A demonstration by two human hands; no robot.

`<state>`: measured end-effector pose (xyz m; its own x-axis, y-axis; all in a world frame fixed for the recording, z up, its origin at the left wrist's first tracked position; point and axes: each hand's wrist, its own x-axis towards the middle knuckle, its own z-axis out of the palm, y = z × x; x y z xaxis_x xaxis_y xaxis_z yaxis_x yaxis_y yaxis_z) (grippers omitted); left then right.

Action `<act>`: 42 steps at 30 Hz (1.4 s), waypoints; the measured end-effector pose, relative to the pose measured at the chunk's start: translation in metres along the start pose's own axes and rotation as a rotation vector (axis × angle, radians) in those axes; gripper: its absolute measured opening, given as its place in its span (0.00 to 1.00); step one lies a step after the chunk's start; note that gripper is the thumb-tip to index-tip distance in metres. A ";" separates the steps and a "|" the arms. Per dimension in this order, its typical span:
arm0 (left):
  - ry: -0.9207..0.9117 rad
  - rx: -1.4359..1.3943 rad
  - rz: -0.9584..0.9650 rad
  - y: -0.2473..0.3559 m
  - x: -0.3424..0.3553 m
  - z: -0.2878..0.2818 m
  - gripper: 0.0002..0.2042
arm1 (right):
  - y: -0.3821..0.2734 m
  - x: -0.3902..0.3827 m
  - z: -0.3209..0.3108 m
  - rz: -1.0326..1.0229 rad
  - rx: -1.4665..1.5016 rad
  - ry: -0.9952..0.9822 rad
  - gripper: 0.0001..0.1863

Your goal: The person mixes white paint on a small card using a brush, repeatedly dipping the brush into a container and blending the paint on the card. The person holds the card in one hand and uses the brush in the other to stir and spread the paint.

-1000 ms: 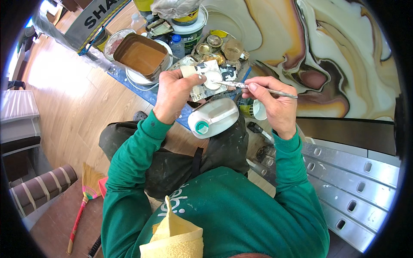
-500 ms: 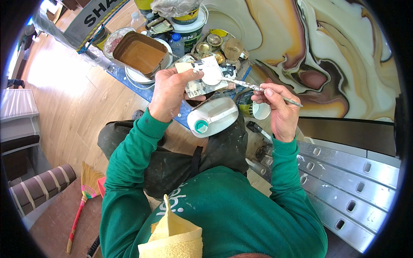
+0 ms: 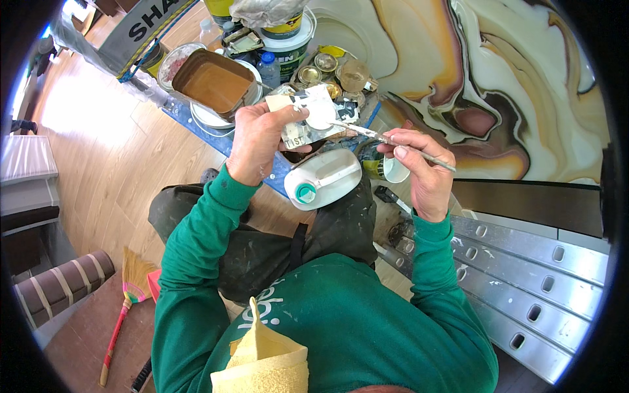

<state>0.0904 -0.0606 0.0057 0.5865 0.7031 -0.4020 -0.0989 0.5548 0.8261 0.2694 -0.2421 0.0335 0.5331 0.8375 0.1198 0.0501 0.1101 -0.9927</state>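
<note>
Pinched between thumb and fingers of my left hand (image 3: 260, 141) is a flat card (image 3: 303, 134) smeared with white and black paint. A round white blob of paint (image 3: 321, 116) sits on its top. My right hand (image 3: 426, 169) is closed on a thin, paint-stained paintbrush (image 3: 373, 135), gripped along its handle. The brush's tip meets the edge of the white paint. Right below the card lies a white plastic jug (image 3: 331, 183) with a green cap, near my knees. A white-mouthed cup (image 3: 395, 169) is partly behind my right hand.
A brown paint tray (image 3: 213, 82) rests on a bucket at the left of the blue board (image 3: 209, 139). Small open tins (image 3: 325, 62) crowd behind the card. Right are a glossy marbled panel (image 3: 511, 78) and an aluminium ladder (image 3: 524, 281). A broom (image 3: 128, 295) lies at lower left.
My right hand has shifted slightly left and turned, bringing the brush tip a little lower and further left on the white paint. My left hand and the card have hardly moved.
</note>
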 end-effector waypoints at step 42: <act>0.460 0.063 0.419 0.067 -0.121 -0.136 0.17 | -0.009 -0.020 -0.025 -0.150 0.199 0.242 0.20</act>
<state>-0.0966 -0.0475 0.0560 0.1006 0.9825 -0.1565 -0.1901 0.1734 0.9663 0.2793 -0.2731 0.0397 0.7181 0.6558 0.2330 -0.0100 0.3445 -0.9387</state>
